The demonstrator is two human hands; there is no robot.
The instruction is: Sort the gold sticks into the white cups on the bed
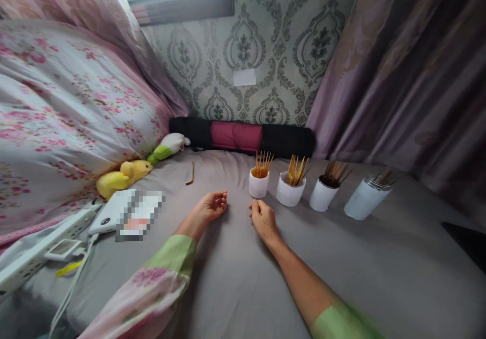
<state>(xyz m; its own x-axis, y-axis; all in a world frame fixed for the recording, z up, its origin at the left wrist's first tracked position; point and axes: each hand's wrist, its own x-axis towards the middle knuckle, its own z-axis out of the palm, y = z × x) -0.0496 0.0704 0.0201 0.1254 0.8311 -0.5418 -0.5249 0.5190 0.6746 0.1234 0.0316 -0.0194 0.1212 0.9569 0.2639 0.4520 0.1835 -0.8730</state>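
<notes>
Four containers wrapped in plain white stand in a row on the grey sheet (235, 288), running from the middle to the right. The leftmost cup (258, 186), the second cup (290, 192), the third cup (322, 197) and the tall jar (364, 201) at the far right of the row all hold thin sticks, golden in the first two and darker in the others. The jar looks tilted toward the right.

The person's right hand (263, 218) is just on the near side of the leftmost cup, apart from it, with its fingers curled in; whether it has hold of anything cannot be told. Small dark marks on its back are too small to read. The left hand (212, 206), left of it, is half-curled, with nothing seen in its grasp.

Beyond the left hand lies a thin bent rod (191, 173). At the left, a white device (112, 212) bears a dark round mark too small to make out; pixelation hides any print beside it. The power strip (41, 253) shows no readable brand.
</notes>
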